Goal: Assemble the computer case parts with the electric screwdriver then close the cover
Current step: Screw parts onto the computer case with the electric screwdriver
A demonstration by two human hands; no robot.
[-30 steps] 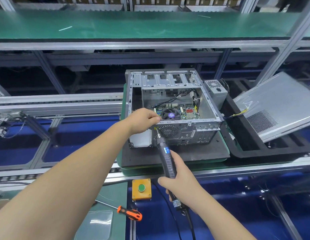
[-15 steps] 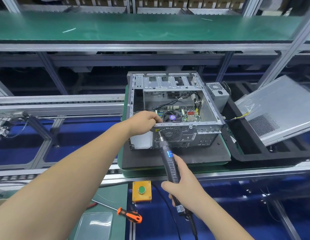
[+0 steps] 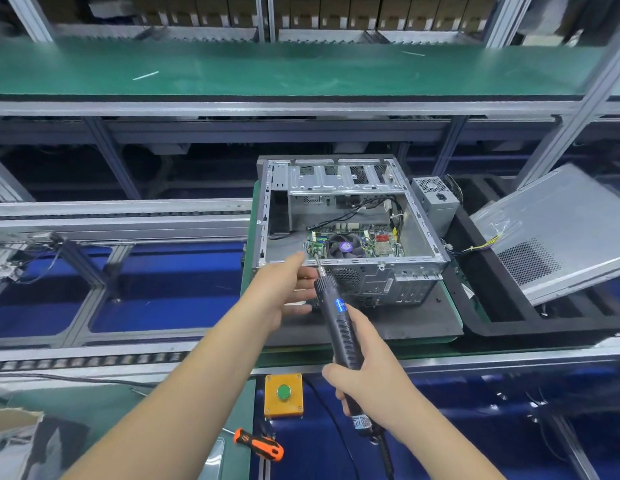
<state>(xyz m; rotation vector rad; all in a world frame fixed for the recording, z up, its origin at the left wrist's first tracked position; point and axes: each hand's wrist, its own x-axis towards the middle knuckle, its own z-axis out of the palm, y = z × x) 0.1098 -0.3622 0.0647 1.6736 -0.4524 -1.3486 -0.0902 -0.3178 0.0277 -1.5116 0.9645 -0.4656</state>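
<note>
Right hand [image 3: 367, 375] has a firm grip on the electric screwdriver [image 3: 339, 327], bit tip at the near top edge of the open computer case [image 3: 346, 233] (sitting on the dark pad [image 3: 405, 327]). Left hand [image 3: 284, 292] is relaxed, fingers loose beside the bit. The cover [image 3: 561, 233] leans off to the right.

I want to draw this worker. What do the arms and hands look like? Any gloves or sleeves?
No gloves and no sleeves show. Both forearms are bare as far as the picture reaches. The left hand and the right hand are bare too, with no rings, watch or wristband in sight. No cables or markings are on the arms themselves. So draw two plain bare arms reaching forward from the bottom of the picture.
</note>
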